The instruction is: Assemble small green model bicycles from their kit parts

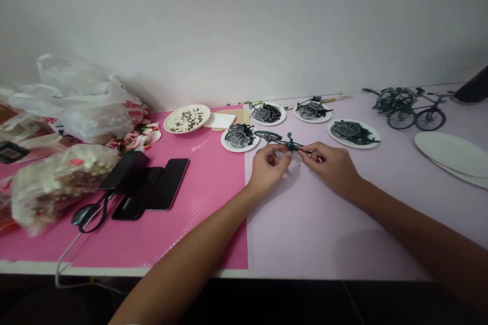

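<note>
Just above the lilac part of the table, my left hand (269,165) pinches the dark green frame of a miniature bicycle (290,145), which has one wheel at its left end. Opposite it, my right hand (331,165) has its fingertips closed on the other end of the same bicycle; which small part they grip is hidden. White plates with small bicycle parts stand just beyond my hands: one plate (240,148) by my left hand, another plate (267,122) behind it, a third plate (313,118), and one with green parts (354,134) past my right hand.
Several assembled miniature bicycles (415,109) stand at the back right, before white oval pieces (453,155). A bowl of small bits (186,119) sits on the pink surface. Phones (168,185), a black box (124,170), a cable and plastic bags (84,101) occupy the left.
</note>
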Motion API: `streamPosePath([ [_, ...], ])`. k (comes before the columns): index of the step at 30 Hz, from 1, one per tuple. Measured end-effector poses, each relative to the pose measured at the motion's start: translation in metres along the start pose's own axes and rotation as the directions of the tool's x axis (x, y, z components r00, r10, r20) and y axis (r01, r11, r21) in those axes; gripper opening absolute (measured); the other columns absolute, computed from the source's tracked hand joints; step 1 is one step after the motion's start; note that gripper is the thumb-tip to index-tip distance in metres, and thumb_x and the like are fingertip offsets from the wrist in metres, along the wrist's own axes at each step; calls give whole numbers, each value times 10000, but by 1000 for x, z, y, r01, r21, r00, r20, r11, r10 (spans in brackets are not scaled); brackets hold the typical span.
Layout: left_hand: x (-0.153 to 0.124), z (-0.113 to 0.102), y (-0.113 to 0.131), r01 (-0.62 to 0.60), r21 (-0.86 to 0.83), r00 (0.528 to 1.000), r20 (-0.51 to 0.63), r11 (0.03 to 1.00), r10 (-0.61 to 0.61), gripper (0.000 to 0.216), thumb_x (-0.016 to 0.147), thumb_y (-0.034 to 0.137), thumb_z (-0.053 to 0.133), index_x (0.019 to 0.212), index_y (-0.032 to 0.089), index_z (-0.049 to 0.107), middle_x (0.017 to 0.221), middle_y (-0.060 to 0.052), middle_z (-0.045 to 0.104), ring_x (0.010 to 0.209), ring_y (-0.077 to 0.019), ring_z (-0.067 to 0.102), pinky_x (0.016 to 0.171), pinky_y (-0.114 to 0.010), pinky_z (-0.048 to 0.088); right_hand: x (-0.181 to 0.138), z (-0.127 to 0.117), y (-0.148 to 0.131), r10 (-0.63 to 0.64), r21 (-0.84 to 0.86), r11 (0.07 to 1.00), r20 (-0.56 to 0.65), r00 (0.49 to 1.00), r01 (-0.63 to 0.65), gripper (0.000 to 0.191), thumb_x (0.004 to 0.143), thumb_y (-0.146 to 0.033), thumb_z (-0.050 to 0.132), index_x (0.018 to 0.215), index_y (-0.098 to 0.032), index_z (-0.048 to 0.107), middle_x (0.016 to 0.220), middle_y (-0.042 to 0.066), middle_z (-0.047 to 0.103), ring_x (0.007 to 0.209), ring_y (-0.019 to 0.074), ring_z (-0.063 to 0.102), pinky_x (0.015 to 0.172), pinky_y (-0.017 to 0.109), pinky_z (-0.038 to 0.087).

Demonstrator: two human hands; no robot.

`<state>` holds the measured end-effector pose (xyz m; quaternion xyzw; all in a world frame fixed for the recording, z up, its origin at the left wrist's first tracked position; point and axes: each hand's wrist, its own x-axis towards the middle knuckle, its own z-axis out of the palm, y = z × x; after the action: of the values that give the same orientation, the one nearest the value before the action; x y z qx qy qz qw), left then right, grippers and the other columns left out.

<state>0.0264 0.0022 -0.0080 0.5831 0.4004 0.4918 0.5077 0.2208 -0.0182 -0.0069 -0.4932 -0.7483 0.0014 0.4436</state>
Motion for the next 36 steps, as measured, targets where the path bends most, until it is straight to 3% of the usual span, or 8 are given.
streamPosePath([
  [10, 2, 2, -3, 79, -93, 997, 23, 993, -77, 415, 807, 325, 848, 1126, 137, 661, 1038, -114, 757, 611, -119, 702, 569, -224, 536, 1, -2, 0, 23, -5, 1000, 45, 999, -23, 223, 951, -391, 642, 972, -245, 809, 586, -7, 648, 516, 149, 541, 559, 286, 441],
  [20, 5, 1, -2, 133, -194, 990, 71, 972, -121, 345, 799, 205, 828, 1087, 135, 652, 944, -84, 760, 614, -122, 712, 600, -229, 543, 2, -1, 0, -55, -22, 998, 28, 998, 55, 214, 940, -347, 657, 956, -226, 833, 565, -13, 631, 500, 136, 540, 550, 278, 426],
  [29, 6, -2, -4, 126, -194, 989, 107, 973, -106, 360, 819, 252, 804, 1116, 143, 633, 888, -73, 774, 630, -135, 714, 603, -228, 539, 1, 0, 2, -61, -11, 998, 61, 996, 62, 206, 939, -357, 667, 949, -237, 834, 615, 6, 703, 529, 156, 597, 573, 295, 452],
  [36, 7, -2, -1, 99, -139, 995, 46, 985, -93, 313, 881, 437, 759, 948, 138, 698, 904, -80, 759, 619, -132, 705, 557, -218, 509, 1, -1, -2, -19, 11, 1000, 78, 997, 18, 194, 927, -356, 664, 935, -252, 827, 624, 7, 702, 535, 159, 599, 586, 298, 459],
])
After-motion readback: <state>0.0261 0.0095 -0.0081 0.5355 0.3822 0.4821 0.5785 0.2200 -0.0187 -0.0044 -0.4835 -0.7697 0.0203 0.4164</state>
